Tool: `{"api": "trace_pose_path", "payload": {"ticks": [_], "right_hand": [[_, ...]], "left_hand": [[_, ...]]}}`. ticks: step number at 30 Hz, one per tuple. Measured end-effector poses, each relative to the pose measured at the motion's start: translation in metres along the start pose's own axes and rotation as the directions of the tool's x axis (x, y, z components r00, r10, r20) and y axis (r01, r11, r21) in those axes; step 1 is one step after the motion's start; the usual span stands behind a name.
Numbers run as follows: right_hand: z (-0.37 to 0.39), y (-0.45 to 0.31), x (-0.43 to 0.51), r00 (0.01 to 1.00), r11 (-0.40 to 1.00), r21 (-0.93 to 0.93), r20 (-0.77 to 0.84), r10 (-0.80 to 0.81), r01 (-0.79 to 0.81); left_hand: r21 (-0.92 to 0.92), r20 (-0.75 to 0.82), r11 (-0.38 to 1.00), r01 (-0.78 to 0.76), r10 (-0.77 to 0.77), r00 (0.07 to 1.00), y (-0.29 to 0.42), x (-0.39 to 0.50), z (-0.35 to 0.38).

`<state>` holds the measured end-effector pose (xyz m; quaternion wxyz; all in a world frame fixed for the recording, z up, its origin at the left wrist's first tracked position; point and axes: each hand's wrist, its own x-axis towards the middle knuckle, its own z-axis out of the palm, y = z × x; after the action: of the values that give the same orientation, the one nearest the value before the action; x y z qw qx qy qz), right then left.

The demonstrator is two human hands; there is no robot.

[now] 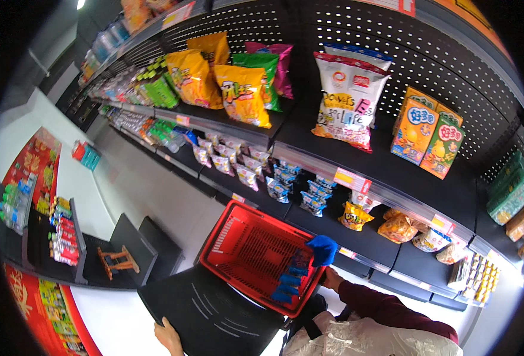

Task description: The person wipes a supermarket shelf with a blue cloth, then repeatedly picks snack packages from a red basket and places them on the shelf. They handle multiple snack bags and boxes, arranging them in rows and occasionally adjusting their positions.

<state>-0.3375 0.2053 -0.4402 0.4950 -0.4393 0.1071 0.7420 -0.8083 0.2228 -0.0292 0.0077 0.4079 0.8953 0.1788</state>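
Observation:
A red plastic shopping basket (249, 262) is before me, with several blue packets (287, 285) along its right inner side. My right hand (332, 279), below a maroon sleeve, grips the basket's right side near a dark part; some fingers are hidden. Just above that hand, a bright blue item (322, 250), perhaps cloth, covers the basket's corner. A black flat panel (217, 313) with white scuff lines sits against the basket's near left side. My left hand (168, 337) holds that panel's lower left edge, partly cut off by the picture's rim.
Beyond the basket run black shop shelves (328, 153) with yellow snack bags (243, 95), a large white chip bag (350, 100), snack boxes (427, 133) and small blue packs (315, 196). At left, a black rack (80, 249) holds bottles (64, 240) near a wooden stand (117, 261).

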Motion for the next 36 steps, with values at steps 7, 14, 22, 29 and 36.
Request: {"api": "trace_pose_path", "payload": {"ticks": [7,14,22,29,36], "right_hand": [[-0.004,0.001,-0.021,0.973,0.956,-0.290,-0.231,-0.023,-0.046],[0.003,-0.025,-0.085,0.963,0.828,-0.554,-0.260,-0.076,-0.085],[0.000,-0.059,-0.145,0.971,0.621,-0.747,0.157,-0.182,0.237],[0.080,-0.134,-0.255,0.564,-0.422,-0.760,0.650,-0.510,0.495],[0.131,-0.250,-0.375,0.139,-0.497,-0.675,0.658,-0.740,0.546]], "left_hand": [[-0.123,0.079,0.992,-0.040,0.050,0.996,0.080,-0.032,-0.056],[-0.054,0.136,0.996,0.074,-0.066,0.988,0.113,-0.041,-0.073],[-0.146,-0.235,0.898,-0.415,0.376,0.897,0.159,-0.062,-0.076],[-0.411,-0.035,0.556,-0.722,0.782,0.623,0.267,-0.125,0.011],[-0.561,-0.185,-0.193,-0.805,0.977,-0.106,0.441,-0.231,0.016]]}}
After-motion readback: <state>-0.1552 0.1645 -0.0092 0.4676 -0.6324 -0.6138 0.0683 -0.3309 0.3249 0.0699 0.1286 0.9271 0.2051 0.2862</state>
